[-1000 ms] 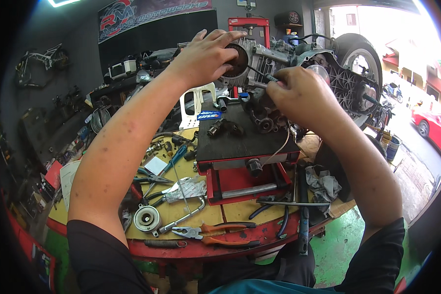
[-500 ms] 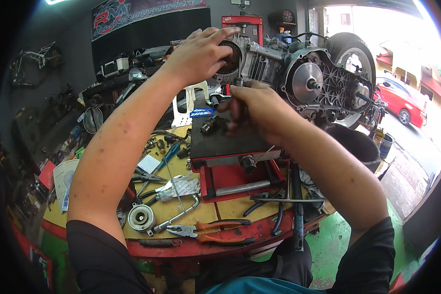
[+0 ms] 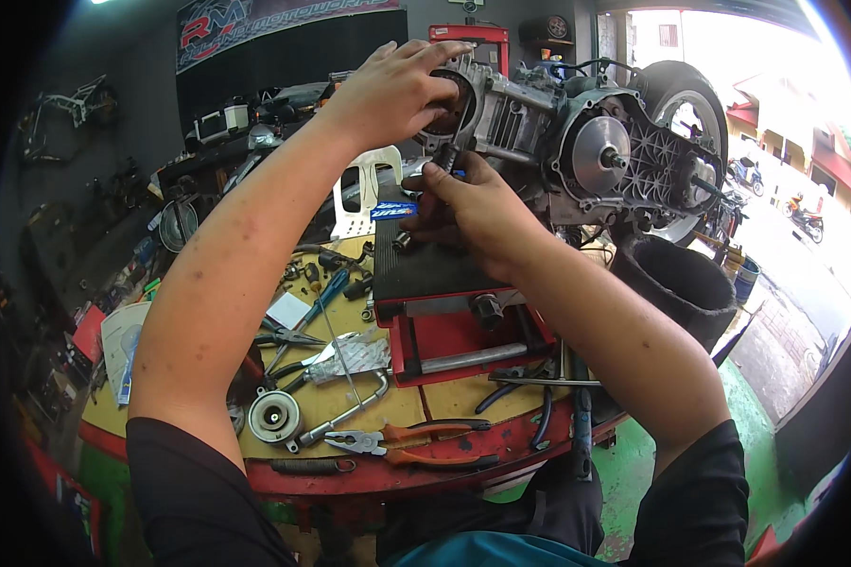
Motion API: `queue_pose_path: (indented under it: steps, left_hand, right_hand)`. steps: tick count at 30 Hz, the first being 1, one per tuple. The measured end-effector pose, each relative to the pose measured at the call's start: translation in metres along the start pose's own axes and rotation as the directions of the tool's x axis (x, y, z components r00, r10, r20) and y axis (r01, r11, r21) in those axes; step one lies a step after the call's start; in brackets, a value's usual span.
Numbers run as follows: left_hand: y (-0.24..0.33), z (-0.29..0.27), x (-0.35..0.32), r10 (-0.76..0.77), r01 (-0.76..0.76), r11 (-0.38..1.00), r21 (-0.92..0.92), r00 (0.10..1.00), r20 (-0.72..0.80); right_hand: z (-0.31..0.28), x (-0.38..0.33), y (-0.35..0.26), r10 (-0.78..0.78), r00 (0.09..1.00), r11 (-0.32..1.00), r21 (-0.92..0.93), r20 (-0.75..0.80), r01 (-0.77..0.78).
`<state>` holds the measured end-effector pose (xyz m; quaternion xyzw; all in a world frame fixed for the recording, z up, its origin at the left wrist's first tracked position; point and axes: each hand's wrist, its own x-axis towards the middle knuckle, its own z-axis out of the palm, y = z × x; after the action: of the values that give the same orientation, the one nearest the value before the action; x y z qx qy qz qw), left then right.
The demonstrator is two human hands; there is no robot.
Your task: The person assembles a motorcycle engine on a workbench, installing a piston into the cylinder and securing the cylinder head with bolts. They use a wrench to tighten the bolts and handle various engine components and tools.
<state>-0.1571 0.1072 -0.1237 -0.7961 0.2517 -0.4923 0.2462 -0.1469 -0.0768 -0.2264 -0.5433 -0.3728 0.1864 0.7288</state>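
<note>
A scooter engine point(image 3: 515, 128) stands raised at the back of the bench. My left hand point(image 3: 397, 93) reaches over its left end, fingers curled round the rim of the round opening point(image 3: 456, 104). Below that opening, my right hand point(image 3: 468, 203) is closed, thumb upward, round a dark cylindrical socket tool point(image 3: 447, 159). The tool's upper end is close to the engine's lower edge; whether they touch I cannot tell. My fingers hide its lower part. Under the right hand lies the black ribbed top of a red stand point(image 3: 425, 274), with a small metal part point(image 3: 403, 240) on it.
Orange-handled pliers point(image 3: 416, 442), a round metal part point(image 3: 275, 416), a bent wrench point(image 3: 350, 411) and a spring point(image 3: 307, 466) lie on the yellow bench top. A hammer handle point(image 3: 581, 425) crosses its front edge. At right stands a black bucket point(image 3: 676, 283); behind it, a wheel point(image 3: 686, 113).
My right hand has turned and drawn slightly left, with the tool now tilted beneath the opening. The left hand keeps its place on the engine. Outside, the red car has gone from view.
</note>
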Motion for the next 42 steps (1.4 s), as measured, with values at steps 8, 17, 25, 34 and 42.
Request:
queue_pose_path:
  steps: [8,17,25,34,42]
  left_hand:
    - [-0.004,0.005,0.003,-0.034,0.033,0.999,-0.023,0.999,-0.039]
    - [0.001,0.003,-0.002,-0.048,0.049,0.999,0.017,0.996,-0.081]
    - [0.001,0.000,-0.001,0.027,-0.026,0.993,0.119,1.000,-0.008]
    - [0.003,0.003,-0.001,-0.027,0.028,0.996,0.090,0.999,-0.019]
    - [0.004,0.004,-0.003,-0.051,0.054,0.997,0.049,0.997,-0.053]
  right_hand:
    - [-0.035,-0.011,-0.004,0.054,0.997,0.970,-0.239,0.048,-0.041]
    - [-0.063,-0.046,-0.060,-0.324,0.946,0.223,-0.971,0.014,0.091]
    - [-0.048,-0.030,-0.109,-0.413,0.859,-0.278,-0.940,0.301,0.196]
    - [-0.044,-0.015,-0.121,-0.397,0.858,-0.231,-0.940,0.327,0.251]
    - [-0.047,-0.021,-0.112,-0.501,0.791,-0.214,-0.936,0.350,0.279]
